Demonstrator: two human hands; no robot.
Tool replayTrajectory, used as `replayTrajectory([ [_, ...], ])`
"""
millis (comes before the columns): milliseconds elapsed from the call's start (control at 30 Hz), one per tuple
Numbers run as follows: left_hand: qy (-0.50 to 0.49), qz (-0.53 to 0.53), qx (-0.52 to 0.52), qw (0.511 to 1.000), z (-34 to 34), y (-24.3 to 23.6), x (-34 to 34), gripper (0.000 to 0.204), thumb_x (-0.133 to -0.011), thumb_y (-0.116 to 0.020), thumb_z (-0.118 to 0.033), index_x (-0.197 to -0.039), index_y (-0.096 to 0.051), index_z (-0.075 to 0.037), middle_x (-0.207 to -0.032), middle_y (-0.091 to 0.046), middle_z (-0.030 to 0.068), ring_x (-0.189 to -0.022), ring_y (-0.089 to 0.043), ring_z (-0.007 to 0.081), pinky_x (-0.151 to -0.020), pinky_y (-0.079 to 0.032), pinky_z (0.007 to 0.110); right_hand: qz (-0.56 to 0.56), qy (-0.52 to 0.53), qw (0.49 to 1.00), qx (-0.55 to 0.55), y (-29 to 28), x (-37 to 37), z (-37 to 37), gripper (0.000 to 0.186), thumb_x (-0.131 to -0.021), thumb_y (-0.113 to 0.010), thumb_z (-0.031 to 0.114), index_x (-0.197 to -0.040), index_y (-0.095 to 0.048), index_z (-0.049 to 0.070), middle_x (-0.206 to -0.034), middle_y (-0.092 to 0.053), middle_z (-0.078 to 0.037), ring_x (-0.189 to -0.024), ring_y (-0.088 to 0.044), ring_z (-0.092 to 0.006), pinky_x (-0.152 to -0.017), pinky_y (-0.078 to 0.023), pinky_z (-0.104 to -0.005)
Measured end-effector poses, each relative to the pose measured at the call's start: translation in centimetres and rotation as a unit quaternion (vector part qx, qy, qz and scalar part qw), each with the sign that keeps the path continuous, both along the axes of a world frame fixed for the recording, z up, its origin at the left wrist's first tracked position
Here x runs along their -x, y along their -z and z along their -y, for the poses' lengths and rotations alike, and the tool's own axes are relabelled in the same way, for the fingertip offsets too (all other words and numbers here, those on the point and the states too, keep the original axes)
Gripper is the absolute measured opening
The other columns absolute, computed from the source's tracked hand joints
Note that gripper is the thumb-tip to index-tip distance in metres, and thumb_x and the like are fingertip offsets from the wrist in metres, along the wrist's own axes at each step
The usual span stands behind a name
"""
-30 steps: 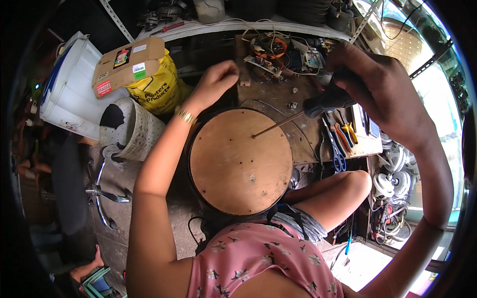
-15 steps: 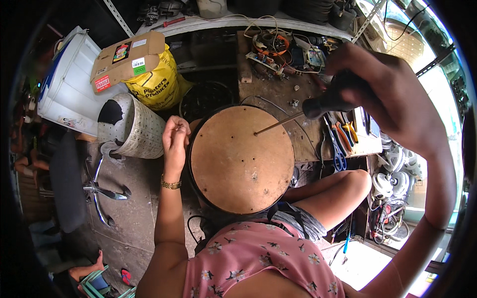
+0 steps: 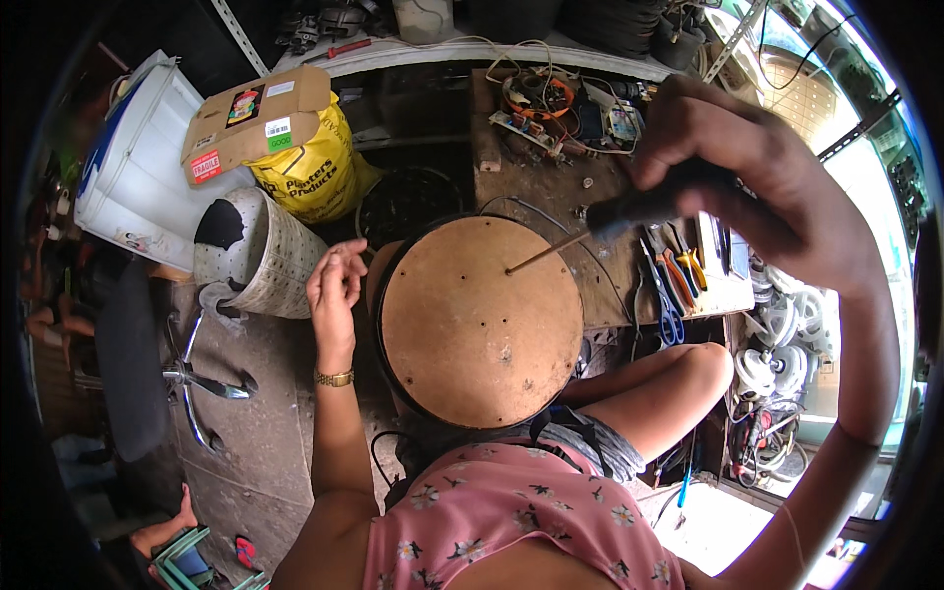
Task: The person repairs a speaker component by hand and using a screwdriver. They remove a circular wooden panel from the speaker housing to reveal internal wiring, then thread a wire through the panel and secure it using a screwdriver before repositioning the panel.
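A round brown board (image 3: 462, 344) with a dark rim rests over my lap, and several small holes dot its face. My right hand (image 3: 747, 177) grips the black handle of a screwdriver (image 3: 549, 252) to the upper right. Its long shaft slants down to the left, the tip touching a small hole or screw in the board's upper part. Which of the two it is, I cannot tell. Just off the board's left edge, my left hand (image 3: 336, 285) hovers with fingers loosely bent and apart, nothing visible in it. A gold-coloured watch (image 3: 334, 378) circles that wrist.
A wooden workbench (image 3: 615, 280) at the right carries pliers (image 3: 678, 270), blue-handled scissors (image 3: 671, 320) and a tangle of wires and circuit boards (image 3: 551, 113). At the left stand a perforated white bin (image 3: 270, 261), a yellow sack (image 3: 315, 177) under a cardboard box (image 3: 221, 133), and a chair base (image 3: 206, 379).
My left hand has shifted slightly left and its fingers have loosened apart. My right hand has turned on the screwdriver handle, the tip staying at the same spot.
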State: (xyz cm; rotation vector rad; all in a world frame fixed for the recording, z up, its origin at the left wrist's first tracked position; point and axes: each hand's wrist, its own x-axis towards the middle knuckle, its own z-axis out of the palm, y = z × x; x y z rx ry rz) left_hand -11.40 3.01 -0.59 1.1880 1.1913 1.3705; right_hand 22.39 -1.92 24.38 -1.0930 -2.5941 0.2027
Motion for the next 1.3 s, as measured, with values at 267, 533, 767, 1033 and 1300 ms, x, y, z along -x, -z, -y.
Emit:
replayTrajectory([
  [267,0.015,0.095,-0.064,0.993,-0.1,2.6,2.1,0.036,-0.096,-0.037,-0.028,-0.064,-0.031,-0.011,-0.064,-0.031,-0.0015,-0.053,-0.027,0.0061,-0.047,-0.018,0.024,0.017,0.001,0.999,-0.045,0.1,0.5,0.0,0.016,-0.085,-0.061,0.007,-0.099,-0.056,0.002,-0.074,-0.056,-0.01,-0.075,-0.062,-0.0293,-0.07,-0.048,-0.0377],
  [533,0.059,0.185,-0.032,0.98,0.5,1.3,1.6,0.03,-0.1,-0.042,-0.027,-0.088,-0.057,-0.003,-0.072,-0.04,-0.0024,-0.054,-0.033,0.0047,-0.046,-0.025,0.018,-0.022,0.045,0.997,0.063,-0.9,0.6,1.0,0.024,-0.084,-0.062,-0.001,-0.104,-0.05,0.003,-0.08,-0.064,-0.01,-0.078,-0.067,-0.0248,-0.064,-0.049,-0.0365],
  [767,0.076,0.02,-0.077,0.994,0.9,1.6,2.1,0.025,-0.096,-0.059,-0.018,-0.11,-0.065,0.001,-0.072,-0.049,-0.0045,-0.056,-0.034,0.0014,-0.047,-0.024,0.016,0.043,0.082,0.995,0.047,-1.1,1.0,1.3,0.028,-0.084,-0.061,-0.003,-0.11,-0.05,0.001,-0.089,-0.061,-0.011,-0.081,-0.067,-0.0254,-0.066,-0.05,-0.0371],
  [1033,0.137,0.043,-0.025,0.989,0.2,-0.2,1.5,0.022,-0.097,-0.056,-0.022,-0.096,-0.064,-0.002,-0.077,-0.053,-0.0028,-0.06,-0.039,0.0011,-0.047,-0.025,0.017,0.058,0.129,0.987,0.074,-1.6,0.8,1.1,0.018,-0.086,-0.058,-0.003,-0.103,-0.052,0.001,-0.092,-0.062,-0.012,-0.082,-0.066,-0.0271,-0.072,-0.05,-0.0341],
  [1300,0.194,0.153,-0.046,0.968,-0.4,-0.8,0.4,0.032,-0.099,-0.041,-0.031,-0.076,-0.046,-0.009,-0.071,-0.039,-0.0013,-0.056,-0.033,0.0059,-0.047,-0.023,0.021,0.087,0.093,0.988,0.085,-1.6,1.0,1.3,0.03,-0.081,-0.066,-0.001,-0.107,-0.052,0.001,-0.101,-0.058,-0.011,-0.094,-0.062,-0.0249,-0.074,-0.049,-0.0368],
])
